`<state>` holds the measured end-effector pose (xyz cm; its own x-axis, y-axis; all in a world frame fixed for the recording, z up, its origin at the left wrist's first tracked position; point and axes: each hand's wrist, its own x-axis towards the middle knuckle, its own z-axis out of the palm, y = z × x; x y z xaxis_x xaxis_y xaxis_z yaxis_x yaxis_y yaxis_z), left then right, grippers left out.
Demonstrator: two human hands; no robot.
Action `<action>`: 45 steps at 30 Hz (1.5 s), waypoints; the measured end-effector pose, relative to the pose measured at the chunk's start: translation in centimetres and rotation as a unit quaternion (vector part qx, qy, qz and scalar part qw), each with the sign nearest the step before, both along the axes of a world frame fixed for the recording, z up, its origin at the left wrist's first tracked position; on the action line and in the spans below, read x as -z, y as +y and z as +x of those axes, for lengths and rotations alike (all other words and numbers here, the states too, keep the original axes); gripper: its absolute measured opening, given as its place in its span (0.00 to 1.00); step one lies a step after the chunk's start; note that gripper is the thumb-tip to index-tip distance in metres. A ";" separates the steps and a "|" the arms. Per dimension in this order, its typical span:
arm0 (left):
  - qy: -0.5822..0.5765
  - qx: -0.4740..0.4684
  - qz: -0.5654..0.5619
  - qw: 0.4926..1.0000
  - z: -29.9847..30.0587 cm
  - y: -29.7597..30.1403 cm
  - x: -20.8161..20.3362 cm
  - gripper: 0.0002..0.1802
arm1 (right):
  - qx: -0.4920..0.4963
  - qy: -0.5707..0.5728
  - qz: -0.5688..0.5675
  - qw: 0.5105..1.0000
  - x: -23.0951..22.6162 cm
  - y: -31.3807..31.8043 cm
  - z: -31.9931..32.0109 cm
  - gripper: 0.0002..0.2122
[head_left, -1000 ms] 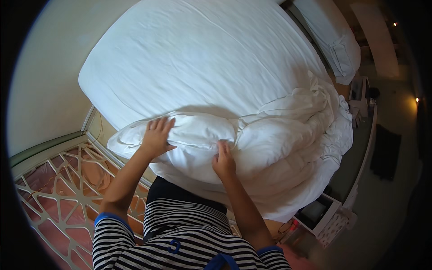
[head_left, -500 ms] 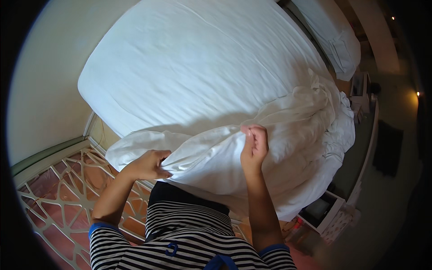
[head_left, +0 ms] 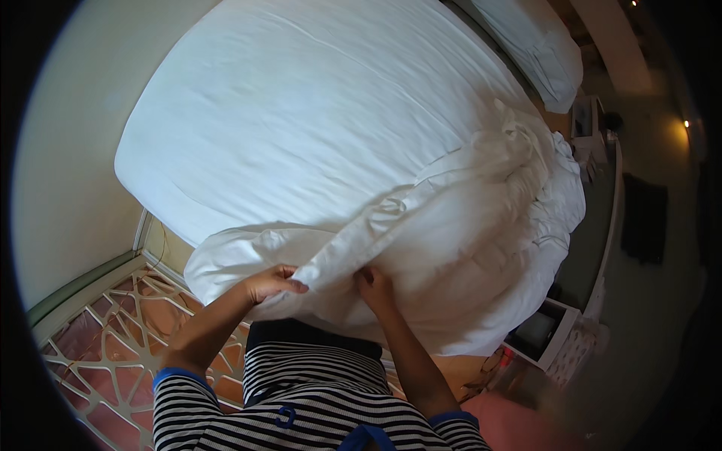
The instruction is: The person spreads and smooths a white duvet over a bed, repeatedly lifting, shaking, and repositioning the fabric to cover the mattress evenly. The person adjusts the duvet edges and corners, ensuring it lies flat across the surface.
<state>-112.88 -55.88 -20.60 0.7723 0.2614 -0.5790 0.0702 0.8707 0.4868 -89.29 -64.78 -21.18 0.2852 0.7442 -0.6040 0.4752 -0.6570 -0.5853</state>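
Note:
A rumpled white duvet (head_left: 459,233) lies bunched over the near end of a bed, its edge folded up in a long band towards me. My left hand (head_left: 277,284) pinches that edge at its near left part, thumb and fingers around the cloth. A little to the right, my right hand (head_left: 374,288) is closed against the duvet just below the folded band, its fingertips pressed into the fabric and partly hidden by it. Beyond the duvet, a smooth white sheet (head_left: 301,113) covers the mattress.
A white lattice railing (head_left: 120,346) runs along the lower left, beside a pale wall (head_left: 83,150). White bedding (head_left: 538,52) sits at the upper right. An open white box (head_left: 543,331) stands right of the bed, with another box (head_left: 588,120) farther back.
My right hand has come down and left from above the duvet onto the cloth near my left hand. The duvet's edge is now turned into a longer fold; my left hand still grips it.

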 end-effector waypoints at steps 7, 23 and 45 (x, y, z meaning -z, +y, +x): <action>-0.060 -0.015 -0.302 0.951 2.7 -1.6 -1.1 0.25 | 0.269 0.329 -0.028 0.905 -0.9 -2.7 -3.5 0.17; 0.000 0.078 0.171 0.982 6.0 0.0 -3.4 0.04 | 0.388 0.415 0.144 0.810 -6.9 -7.1 -2.5 0.16; 0.308 0.058 0.807 0.500 3.9 3.3 -4.3 0.06 | 0.314 0.370 0.235 0.842 -10.6 -12.2 -3.5 0.09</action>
<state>-109.01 -52.57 -16.31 0.6411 0.7469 0.1768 0.6445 -0.6489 0.4043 -92.80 -77.03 -10.57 0.3872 0.7929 -0.4705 -0.4884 -0.2564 -0.8341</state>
